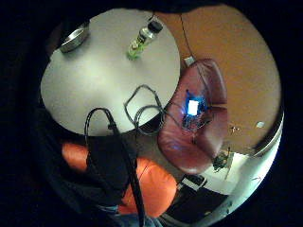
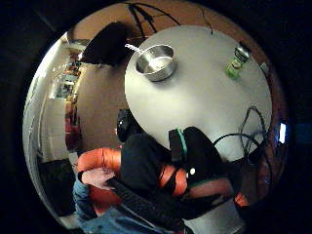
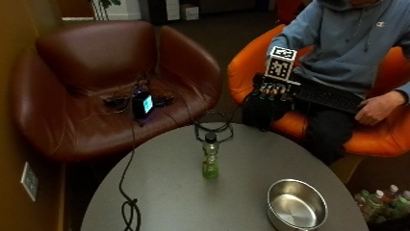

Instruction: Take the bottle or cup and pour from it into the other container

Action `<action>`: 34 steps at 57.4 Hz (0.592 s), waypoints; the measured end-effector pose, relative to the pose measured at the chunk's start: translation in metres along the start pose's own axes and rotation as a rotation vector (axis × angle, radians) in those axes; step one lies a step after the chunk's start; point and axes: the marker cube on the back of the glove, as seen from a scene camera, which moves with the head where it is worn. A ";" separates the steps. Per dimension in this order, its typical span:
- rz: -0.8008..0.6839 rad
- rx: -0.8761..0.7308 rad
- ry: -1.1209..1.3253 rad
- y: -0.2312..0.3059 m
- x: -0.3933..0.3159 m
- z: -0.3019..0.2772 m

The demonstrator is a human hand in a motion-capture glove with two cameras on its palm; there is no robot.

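Gloved right hand (image 3: 268, 103) hangs at the far edge of the round table (image 3: 166, 192), fingers straight and pointing down, holding nothing. On the table stands a green bottle (image 3: 209, 157) with its cap on, well apart from the hand. Near it sits a metal pot (image 3: 297, 204), close to the table's edge. I think a quick grab could tip the tall, thin bottle, and pouring needs the cap off first

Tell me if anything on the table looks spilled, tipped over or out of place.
Nothing stands out. The bottle stands upright and capped, the metal pot sits level and apart from it, and the gloved right hand hangs open beyond the table's edge.
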 end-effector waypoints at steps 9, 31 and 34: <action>-0.016 0.002 0.004 -0.005 -0.016 0.000; -0.053 0.009 0.050 0.010 -0.031 0.005; -0.056 0.007 0.059 0.013 -0.030 0.007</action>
